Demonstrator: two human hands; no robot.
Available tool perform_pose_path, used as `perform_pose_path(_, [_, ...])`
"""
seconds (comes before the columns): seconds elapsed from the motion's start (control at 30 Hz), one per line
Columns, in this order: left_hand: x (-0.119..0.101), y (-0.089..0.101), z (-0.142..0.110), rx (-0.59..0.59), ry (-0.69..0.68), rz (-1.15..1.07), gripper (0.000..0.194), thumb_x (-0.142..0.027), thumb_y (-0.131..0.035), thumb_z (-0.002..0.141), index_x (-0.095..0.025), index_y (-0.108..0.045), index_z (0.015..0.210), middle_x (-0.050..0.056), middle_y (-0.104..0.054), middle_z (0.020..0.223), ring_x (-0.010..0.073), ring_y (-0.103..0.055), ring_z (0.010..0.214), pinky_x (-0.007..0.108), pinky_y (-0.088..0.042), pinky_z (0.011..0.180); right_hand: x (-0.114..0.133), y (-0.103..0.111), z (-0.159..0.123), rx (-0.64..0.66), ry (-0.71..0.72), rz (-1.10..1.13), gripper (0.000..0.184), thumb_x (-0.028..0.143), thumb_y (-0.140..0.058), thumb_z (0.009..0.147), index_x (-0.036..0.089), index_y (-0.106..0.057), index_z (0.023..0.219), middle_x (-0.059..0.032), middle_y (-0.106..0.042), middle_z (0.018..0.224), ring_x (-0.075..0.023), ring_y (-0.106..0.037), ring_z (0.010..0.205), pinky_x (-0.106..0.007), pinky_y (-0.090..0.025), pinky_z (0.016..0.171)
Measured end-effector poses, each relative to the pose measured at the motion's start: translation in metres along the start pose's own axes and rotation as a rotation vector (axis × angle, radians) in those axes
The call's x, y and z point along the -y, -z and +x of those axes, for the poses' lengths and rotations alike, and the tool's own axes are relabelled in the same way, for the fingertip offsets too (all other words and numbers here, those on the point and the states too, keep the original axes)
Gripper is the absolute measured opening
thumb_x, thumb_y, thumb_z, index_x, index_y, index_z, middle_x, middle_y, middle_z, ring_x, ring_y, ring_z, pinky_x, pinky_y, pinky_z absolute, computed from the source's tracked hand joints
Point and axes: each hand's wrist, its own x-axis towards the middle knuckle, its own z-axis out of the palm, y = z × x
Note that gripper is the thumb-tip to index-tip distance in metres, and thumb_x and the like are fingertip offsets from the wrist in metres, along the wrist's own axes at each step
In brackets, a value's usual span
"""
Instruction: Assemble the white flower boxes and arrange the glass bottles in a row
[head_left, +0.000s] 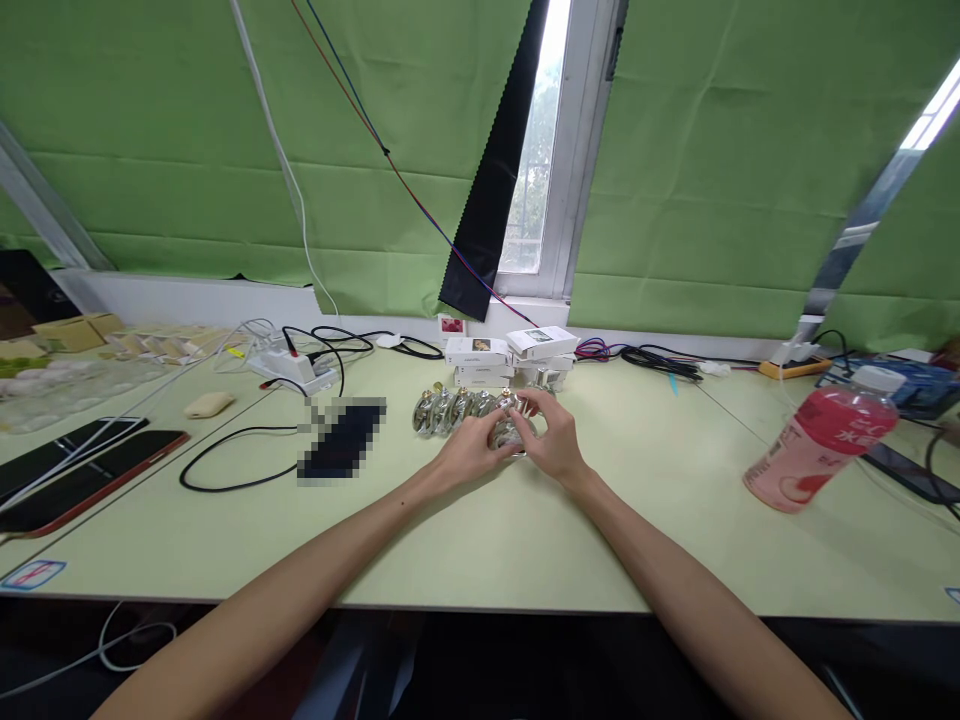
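The worktop (600,540) under the white boxes (495,360) is pale yellow-green. The boxes have little pictures on top. In front of the boxes, the round trinkets (442,412) are shiny silver with bits of gold. Behind the boxes, the curtain (750,200) is plain green, the cloth strip (491,200) is black with a zigzag edge, and the window frame (581,150) is white. Far right of the boxes, the drink bottle (825,430) is pink with white writing and a white cap. Far left, one phone (105,465) is black with a red edge.
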Motion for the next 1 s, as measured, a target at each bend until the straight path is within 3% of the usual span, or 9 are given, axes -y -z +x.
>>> perform_pose_path(1.0, [-0.0006, 0.0004, -0.0002, 0.01, 0.009, -0.017, 0.038, -0.038, -0.065, 0.084, -0.017, -0.067, 0.114, -0.006, -0.055, 0.058, 0.0116, -0.046, 0.053, 0.023, -0.032, 0.054, -0.0027, 0.0007, -0.0004, 0.001, 0.027, -0.045, 0.017, 0.021, -0.062, 0.09, 0.02, -0.062, 0.107, -0.0058, -0.066, 0.09, -0.0201, -0.06, 0.079, -0.035, -0.052, 0.07])
